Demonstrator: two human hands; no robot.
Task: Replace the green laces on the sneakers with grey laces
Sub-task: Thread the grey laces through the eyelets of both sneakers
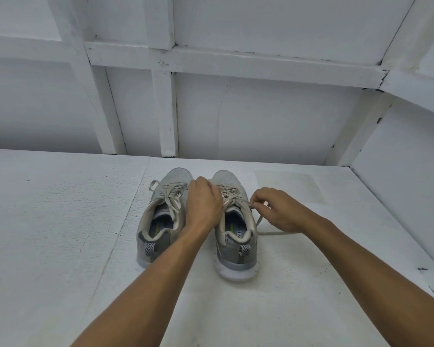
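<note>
Sneakers (pixel 236 246), where are they? (A)

In the middle of the white bench (pixel 60 221), side by side and close. Toes point to 12 o'clock, heels to 6 o'clock. (B)

Which one are the hands on? (A)

The right sneaker (pixel 232 256). The left sneaker (pixel 158 221) sits at its 9 o'clock. Its pale laces (pixel 172 196) lie in loose loops over the tongue. (B)

What is the left hand doing? (A)

The left hand (pixel 203 204) is between the two sneakers, back up. Its fingers curl down onto the crossed lacing of the right sneaker. The fingertips are hidden, so I cannot tell if its grip holds anything or only presses. (B)

And the right hand? (A)

The right hand (pixel 278 211) is just beside the right sneaker, at its 3 o'clock. Its grip is a pinch: thumb and first finger hold a lace (pixel 273 232) that comes straight across from the top of the lacing. The other fingers are bent and hold nothing. (B)

Where does the rest of that lace go? (A)

It drops from the pinch down to the bench. Then it trails off toward 3 o'clock, under the right wrist. (B)

What is behind? (A)

A white wall (pixel 261 121) with white bars, at 12 o'clock. Both bare arms come in from 6 o'clock. (B)
</note>
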